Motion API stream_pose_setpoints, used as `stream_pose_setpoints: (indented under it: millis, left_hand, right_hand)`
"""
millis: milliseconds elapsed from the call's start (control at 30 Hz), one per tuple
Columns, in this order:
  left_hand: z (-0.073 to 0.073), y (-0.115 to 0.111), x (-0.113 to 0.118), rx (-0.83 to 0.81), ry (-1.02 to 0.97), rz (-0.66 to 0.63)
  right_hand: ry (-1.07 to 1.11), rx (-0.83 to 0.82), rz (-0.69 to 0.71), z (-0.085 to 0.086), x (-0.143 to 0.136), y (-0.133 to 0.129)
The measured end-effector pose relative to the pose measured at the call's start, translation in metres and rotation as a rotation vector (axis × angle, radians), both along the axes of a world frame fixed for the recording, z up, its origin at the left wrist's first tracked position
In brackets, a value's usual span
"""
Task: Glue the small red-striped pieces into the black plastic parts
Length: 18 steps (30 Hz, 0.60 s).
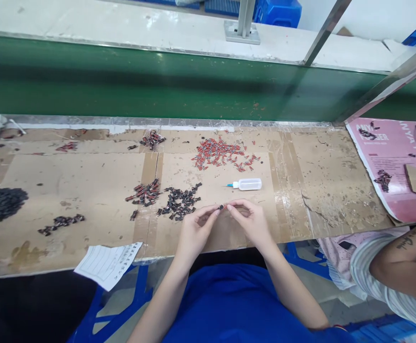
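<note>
My left hand (201,225) pinches a small black part (221,207) between thumb and fingertips. Meeting it from the other side, my right hand (246,218) pinches a small red part (225,206) whose exact kind is too small to tell. Just beyond my hands lies a clear squeeze bottle (250,184) with a blue needle tip pointing left. A pile of small black parts (179,202) is spread beside my left hand. Farther back, many small red parts with metallic ends (217,152) lie in a loose heap.
Brown cardboard (86,176) covers the bench. To the left lie red-and-black pieces (145,192), a black pile (6,202) and a paper sheet (108,262) over the front edge. A green barrier (151,85) runs behind. Another person's arm (404,257) rests at right near a pink poster (375,157).
</note>
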State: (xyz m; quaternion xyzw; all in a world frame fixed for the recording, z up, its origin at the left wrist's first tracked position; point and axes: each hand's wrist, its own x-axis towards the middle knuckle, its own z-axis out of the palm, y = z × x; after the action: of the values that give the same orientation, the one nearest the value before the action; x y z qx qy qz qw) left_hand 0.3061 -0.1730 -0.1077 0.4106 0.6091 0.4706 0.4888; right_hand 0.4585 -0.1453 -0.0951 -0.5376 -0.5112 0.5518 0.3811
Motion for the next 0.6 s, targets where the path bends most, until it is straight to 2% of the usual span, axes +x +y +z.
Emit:
stream_pose_setpoints:
  millis: [167,333,600]
  left_hand:
    - [0.005,-0.001,-0.002,0.058,0.074,-0.085]
    - [0.006,-0.003,-0.004,0.068,0.140,-0.115]
    - [0.014,0.000,-0.003,-0.040,-0.096,-0.110]
  right_hand:
    - [0.076,-0.045,-0.002,0.000,-0.001,0.000]
    - [0.054,-0.061,0.024,0.001,0.001,0.000]
    - [0.059,0.027,-0.007,0.002,-0.002,-0.009]
